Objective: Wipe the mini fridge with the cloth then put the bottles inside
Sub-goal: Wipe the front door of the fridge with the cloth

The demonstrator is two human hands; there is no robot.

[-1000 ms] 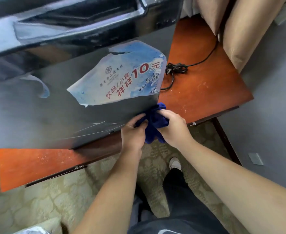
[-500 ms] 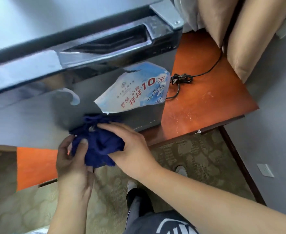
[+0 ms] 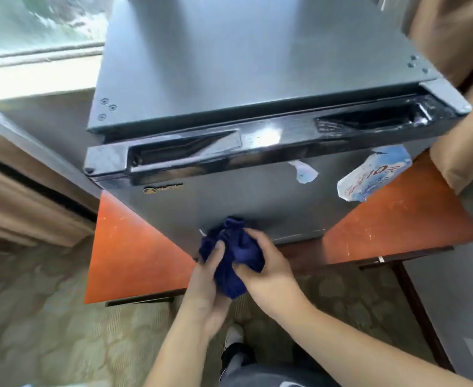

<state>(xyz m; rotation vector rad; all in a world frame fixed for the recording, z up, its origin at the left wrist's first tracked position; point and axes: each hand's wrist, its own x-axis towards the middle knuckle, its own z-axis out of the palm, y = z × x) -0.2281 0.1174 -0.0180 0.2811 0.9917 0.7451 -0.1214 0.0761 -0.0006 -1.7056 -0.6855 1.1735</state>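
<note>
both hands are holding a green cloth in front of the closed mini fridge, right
Not quite: the cloth is dark blue, not green. The head view shows the left hand and the right hand both holding it in front of the closed mini fridge.

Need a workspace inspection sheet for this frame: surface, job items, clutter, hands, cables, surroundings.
Surface: scuffed reddish-brown wooden table, carrying the fridge.
Job's things: grey metal mini fridge, door shut; dark blue cloth, bunched at the lower door front; bottles not seen.
Clutter: torn blue-and-white paper sticker and smaller paper scrap on the door.
Grippers: left hand and right hand both grip the cloth.
Cables: nothing seen.
Surroundings: patterned beige carpet, tan curtain, window behind the fridge to the left.
</note>
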